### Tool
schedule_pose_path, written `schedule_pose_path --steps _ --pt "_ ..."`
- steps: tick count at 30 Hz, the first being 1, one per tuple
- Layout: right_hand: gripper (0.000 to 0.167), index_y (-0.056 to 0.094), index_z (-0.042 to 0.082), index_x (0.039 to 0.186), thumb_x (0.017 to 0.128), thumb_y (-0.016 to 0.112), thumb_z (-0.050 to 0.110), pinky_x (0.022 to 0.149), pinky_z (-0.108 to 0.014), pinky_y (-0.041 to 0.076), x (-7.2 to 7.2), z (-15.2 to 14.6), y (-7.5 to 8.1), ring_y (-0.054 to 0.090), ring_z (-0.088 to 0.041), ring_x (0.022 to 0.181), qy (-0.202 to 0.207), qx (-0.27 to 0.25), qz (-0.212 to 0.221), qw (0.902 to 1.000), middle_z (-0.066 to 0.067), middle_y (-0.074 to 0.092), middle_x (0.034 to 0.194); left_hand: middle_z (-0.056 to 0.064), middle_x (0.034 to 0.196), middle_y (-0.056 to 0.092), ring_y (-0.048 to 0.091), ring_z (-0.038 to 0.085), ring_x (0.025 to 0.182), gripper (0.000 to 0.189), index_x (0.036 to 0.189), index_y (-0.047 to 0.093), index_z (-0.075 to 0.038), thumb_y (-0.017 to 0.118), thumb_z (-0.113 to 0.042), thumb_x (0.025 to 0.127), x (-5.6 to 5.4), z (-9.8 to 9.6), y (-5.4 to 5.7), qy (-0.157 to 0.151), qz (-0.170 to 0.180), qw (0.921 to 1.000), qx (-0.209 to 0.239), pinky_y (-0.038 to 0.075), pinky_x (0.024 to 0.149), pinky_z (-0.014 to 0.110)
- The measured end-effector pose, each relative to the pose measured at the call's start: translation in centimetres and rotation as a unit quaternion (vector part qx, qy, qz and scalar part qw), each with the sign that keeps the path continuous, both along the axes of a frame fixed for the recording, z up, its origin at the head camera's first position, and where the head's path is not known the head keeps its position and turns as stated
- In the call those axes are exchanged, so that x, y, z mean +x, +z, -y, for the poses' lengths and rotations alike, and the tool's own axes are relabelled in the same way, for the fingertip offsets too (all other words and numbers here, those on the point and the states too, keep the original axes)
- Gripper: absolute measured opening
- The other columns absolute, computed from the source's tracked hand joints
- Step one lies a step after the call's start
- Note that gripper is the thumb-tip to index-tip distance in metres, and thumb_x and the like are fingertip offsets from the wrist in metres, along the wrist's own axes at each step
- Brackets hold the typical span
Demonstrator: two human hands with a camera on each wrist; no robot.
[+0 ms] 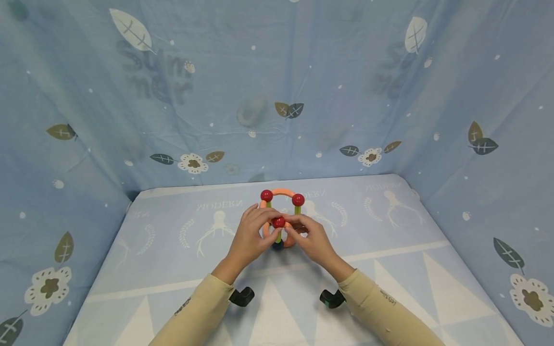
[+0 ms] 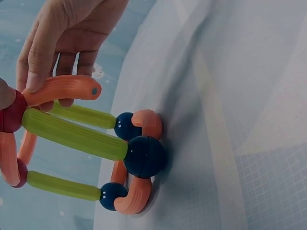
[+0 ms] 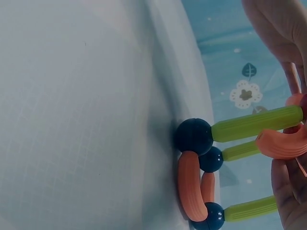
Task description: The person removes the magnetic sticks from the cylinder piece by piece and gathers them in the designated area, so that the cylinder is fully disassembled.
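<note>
A toy frame of magnetic rods and balls stands on the table, with lime green rods (image 2: 74,133) upright between navy balls (image 2: 145,156) at the base and red balls (image 1: 266,195) on top. Orange curved rods link several of the balls. My left hand (image 1: 253,234) holds the nearest red ball (image 1: 279,222) between thumb and fingers. From the other side my right hand (image 1: 312,239) pinches an orange curved rod (image 2: 67,90) against that ball, its free end pointing down in the left wrist view. Part of the frame is hidden behind both hands.
The table (image 1: 173,269) has a pale patterned cloth. Blue printed curtains (image 1: 277,72) enclose its back and sides. Black curved pieces (image 1: 242,296) stick out beside both wrists, under the beige sleeves (image 1: 196,307).
</note>
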State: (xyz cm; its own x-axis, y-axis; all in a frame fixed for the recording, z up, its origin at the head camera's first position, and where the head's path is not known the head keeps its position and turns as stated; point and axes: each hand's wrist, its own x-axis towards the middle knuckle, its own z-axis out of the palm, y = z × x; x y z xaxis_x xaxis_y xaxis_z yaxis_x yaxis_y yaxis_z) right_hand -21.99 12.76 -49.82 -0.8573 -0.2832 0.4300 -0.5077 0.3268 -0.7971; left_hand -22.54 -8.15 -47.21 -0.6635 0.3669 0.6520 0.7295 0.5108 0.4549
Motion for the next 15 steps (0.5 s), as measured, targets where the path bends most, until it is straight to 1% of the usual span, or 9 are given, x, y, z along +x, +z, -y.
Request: schedule_pose_path --steps 3,10,13,15 --pt "0.028 0.068 0.018 0.128 0.100 0.067 0.021 0.081 -0.030 0.058 0.0 -0.1 -0.1 0.068 -0.013 0.101 -0.002 -0.001 -0.001 1.0000 0.003 0.070 0.120 -0.004 0.116 0.070 0.064 0.016 0.110 0.027 0.115 0.070 -0.016 0.078 -0.014 0.089 0.0 0.0 -0.1 0.000 0.002 1.0000 0.000 0.032 0.114 0.059" --pt "0.029 0.068 0.023 0.131 0.102 0.064 0.023 0.082 -0.031 0.058 0.0 -0.4 -0.5 0.066 -0.012 0.101 -0.005 0.001 0.014 0.9999 0.007 0.068 0.119 -0.003 0.117 0.070 0.063 0.015 0.113 0.028 0.116 0.070 -0.015 0.077 -0.015 0.089 0.0 0.1 -0.2 0.007 0.005 1.0000 -0.003 0.030 0.117 0.054" --pt "0.032 0.067 0.022 0.134 0.102 0.064 0.024 0.080 -0.032 0.058 0.1 -0.7 -0.7 0.066 -0.013 0.103 -0.007 0.006 0.026 0.9996 0.003 0.068 0.119 -0.003 0.118 0.070 0.063 0.015 0.115 0.029 0.118 0.070 -0.014 0.077 -0.016 0.090 0.0 0.1 -0.2 0.007 0.006 1.0000 -0.004 0.029 0.118 0.054" --pt "0.032 0.067 0.022 0.133 0.102 0.065 0.025 0.078 -0.031 0.059 0.1 -1.1 -0.9 0.067 -0.013 0.102 -0.018 0.013 0.040 0.9990 0.001 0.068 0.119 -0.003 0.118 0.070 0.062 0.016 0.115 0.030 0.118 0.070 -0.014 0.078 -0.016 0.089 0.0 0.0 -0.1 0.006 0.006 1.0000 -0.005 0.030 0.117 0.055"
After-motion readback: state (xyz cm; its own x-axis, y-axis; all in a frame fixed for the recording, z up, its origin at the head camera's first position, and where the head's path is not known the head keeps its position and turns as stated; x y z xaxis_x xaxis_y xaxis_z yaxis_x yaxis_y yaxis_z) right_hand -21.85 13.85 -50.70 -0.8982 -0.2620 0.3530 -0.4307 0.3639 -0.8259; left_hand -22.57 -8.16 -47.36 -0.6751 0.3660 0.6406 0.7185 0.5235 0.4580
